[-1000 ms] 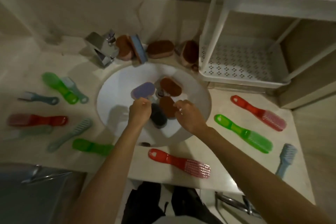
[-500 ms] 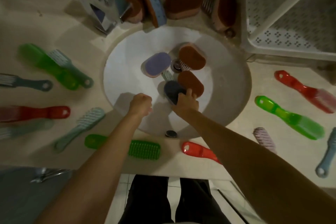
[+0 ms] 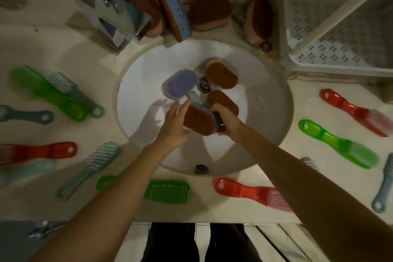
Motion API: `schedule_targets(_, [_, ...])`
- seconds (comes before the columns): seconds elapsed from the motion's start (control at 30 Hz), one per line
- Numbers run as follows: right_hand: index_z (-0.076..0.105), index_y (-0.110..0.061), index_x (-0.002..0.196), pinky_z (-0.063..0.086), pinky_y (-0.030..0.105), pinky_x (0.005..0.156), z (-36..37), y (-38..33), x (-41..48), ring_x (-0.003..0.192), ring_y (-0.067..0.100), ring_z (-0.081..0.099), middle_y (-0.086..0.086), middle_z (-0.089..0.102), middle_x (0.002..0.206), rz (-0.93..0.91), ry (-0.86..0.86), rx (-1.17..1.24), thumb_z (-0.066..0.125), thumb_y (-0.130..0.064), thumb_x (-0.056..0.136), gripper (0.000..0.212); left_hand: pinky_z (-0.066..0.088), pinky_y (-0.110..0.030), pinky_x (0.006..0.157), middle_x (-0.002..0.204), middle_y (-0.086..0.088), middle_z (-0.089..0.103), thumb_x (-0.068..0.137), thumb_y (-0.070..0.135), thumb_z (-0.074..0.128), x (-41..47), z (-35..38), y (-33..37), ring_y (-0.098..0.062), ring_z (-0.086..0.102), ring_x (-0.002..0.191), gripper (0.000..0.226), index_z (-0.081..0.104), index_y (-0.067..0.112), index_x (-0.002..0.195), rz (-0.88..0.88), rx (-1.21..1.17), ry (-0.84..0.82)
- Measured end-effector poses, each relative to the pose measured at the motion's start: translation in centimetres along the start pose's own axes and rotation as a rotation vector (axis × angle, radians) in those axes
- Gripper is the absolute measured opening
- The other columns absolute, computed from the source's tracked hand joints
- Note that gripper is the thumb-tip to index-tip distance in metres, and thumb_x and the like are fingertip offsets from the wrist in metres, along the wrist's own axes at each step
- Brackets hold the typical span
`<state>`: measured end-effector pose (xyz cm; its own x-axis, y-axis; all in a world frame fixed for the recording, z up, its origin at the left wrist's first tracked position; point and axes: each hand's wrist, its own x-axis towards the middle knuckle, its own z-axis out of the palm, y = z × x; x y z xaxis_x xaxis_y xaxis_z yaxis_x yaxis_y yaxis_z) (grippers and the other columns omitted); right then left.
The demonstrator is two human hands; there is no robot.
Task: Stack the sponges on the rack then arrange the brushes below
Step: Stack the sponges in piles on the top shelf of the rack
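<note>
Head | right hand (image 3: 229, 121) grips oval fuzzy brown sponge (image 3: 197, 123) | round white basin (image 3: 144, 74)

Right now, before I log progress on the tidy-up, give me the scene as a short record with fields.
right hand: grips a brown-faced sponge above the sink
left hand: open, fingers straight, beside that sponge
in sink: purple sponge, two brown sponges, small brush
behind sink: four sponges by the tap
counter: brushes on both sides
rack: right of the sink, no sponge seen on it
</note>
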<state>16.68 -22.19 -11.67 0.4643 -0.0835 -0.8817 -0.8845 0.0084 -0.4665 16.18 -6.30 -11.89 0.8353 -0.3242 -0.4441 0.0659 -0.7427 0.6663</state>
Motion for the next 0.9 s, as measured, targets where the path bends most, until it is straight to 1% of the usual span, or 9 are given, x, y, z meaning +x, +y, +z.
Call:
schedule_targets(0.07, [0.051, -0.018, 0.079, 0.037, 0.024, 0.052, -0.3, -0.2, 0.1, 0.062, 0.016, 0.049, 0.004, 0.053, 0.075, 0.032, -0.083, -0.007, 0.046, -0.035, 0.088, 0.019, 0.024, -0.047, 0.114, 0.158, -0.008, -0.003, 0.083, 0.019, 0.067, 0.4, 0.0, 0.3, -0.031, 0.006, 0.145, 0.086, 0.011, 0.027, 0.149, 0.077, 0.227, -0.058])
schedule_targets(0.1, [0.052, -0.016, 0.081, 0.037, 0.022, 0.048, -0.5, -0.2, 0.3, 0.058, 0.017, 0.049, 0.005, 0.053, 0.073, 0.043, -0.12, -0.016, 0.047, -0.035, 0.086, 0.021, 0.027, -0.047, 0.112, 0.158, -0.008, -0.001, 0.082, 0.023, 0.068, 0.6, 0.0, 0.5, -0.032, 0.009, 0.145, 0.086, 0.013, 0.027, 0.148, 0.11, 0.303, -0.063])
schedule_targets(0.2, [0.057, -0.011, 0.083, 0.037, 0.02, 0.044, -1.1, -0.7, 0.4, 0.049, 0.02, 0.053, 0.008, 0.058, 0.068, 0.033, -0.145, -0.017, 0.047, -0.037, 0.088, 0.028, 0.04, -0.042, 0.1, 0.141, -0.011, 0.032, 0.077, 0.025, 0.071, 1.1, -0.3, 1.0, -0.031, 0.037, 0.127, 0.076, 0.029, 0.019, 0.14, 0.091, 0.331, -0.074])
schedule_targets(0.23, [0.061, -0.01, 0.084, 0.041, 0.023, 0.048, -1.3, -0.7, 0.7, 0.053, 0.022, 0.058, 0.009, 0.062, 0.07, -0.029, -0.059, -0.062, 0.047, -0.036, 0.089, 0.03, 0.042, -0.041, 0.095, 0.134, -0.012, 0.038, 0.075, 0.025, 0.072, 1.2, -0.5, 1.0, -0.031, 0.041, 0.121, 0.073, 0.032, 0.016, 0.136, 0.05, 0.306, -0.058])
schedule_targets(0.3, [0.065, -0.005, 0.094, 0.05, 0.033, 0.067, -2.0, -0.3, 1.9, 0.08, 0.031, 0.065, 0.016, 0.067, 0.088, -0.237, 0.293, -0.298, 0.051, -0.027, 0.089, 0.028, 0.042, -0.041, 0.092, 0.128, -0.015, 0.042, 0.073, 0.023, 0.073, 1.3, -0.6, 1.0, -0.032, 0.043, 0.117, 0.073, 0.033, 0.012, 0.133, -0.035, 0.267, 0.024])
schedule_targets(0.37, [0.056, -0.004, 0.117, 0.045, 0.038, 0.089, -2.8, 0.0, 2.9, 0.111, 0.033, 0.054, 0.017, 0.056, 0.117, -0.388, 0.562, -0.661, 0.056, -0.022, 0.086, 0.035, 0.041, -0.041, 0.093, 0.13, -0.015, 0.043, 0.072, 0.019, 0.073, 1.5, -0.7, 0.9, -0.033, 0.043, 0.12, 0.076, 0.032, 0.01, 0.134, -0.074, 0.26, 0.129])
schedule_targets(0.47, [0.031, -0.011, 0.14, 0.032, 0.043, 0.106, -3.4, 0.2, 4.6, 0.132, 0.032, 0.031, 0.015, 0.035, 0.141, -0.396, 0.479, -0.994, 0.064, -0.03, 0.082, 0.069, 0.041, -0.042, 0.093, 0.133, -0.014, 0.044, 0.072, 0.018, 0.073, 2.0, -0.5, 1.3, -0.033, 0.044, 0.121, 0.076, 0.032, 0.009, 0.135, -0.09, 0.219, 0.222])
schedule_targets(0.6, [0.026, -0.012, 0.14, 0.033, 0.041, 0.104, -3.1, 0.6, 6.0, 0.127, 0.032, 0.037, 0.014, 0.043, 0.136, -0.394, 0.43, -1.192, 0.068, -0.036, 0.08, 0.077, 0.041, -0.043, 0.095, 0.137, -0.015, 0.04, 0.074, 0.019, 0.073, 2.3, -0.1, 2.1, -0.033, 0.041, 0.123, 0.081, 0.027, 0.007, 0.139, -0.101, 0.165, 0.25])
schedule_targets(0.9, [0.015, -0.015, 0.145, 0.035, 0.044, 0.105, -4.3, 0.2, 1.9, 0.121, 0.035, 0.039, 0.017, 0.038, 0.131, -0.491, 0.406, -1.023, 0.076, -0.033, 0.072, 0.097, 0.045, -0.043, 0.091, 0.134, -0.015, 0.042, 0.071, 0.018, 0.075, 0.5, -0.9, 3.3, -0.033, 0.044, 0.121, 0.084, 0.026, 0.007, 0.137, -0.162, 0.029, 0.359])
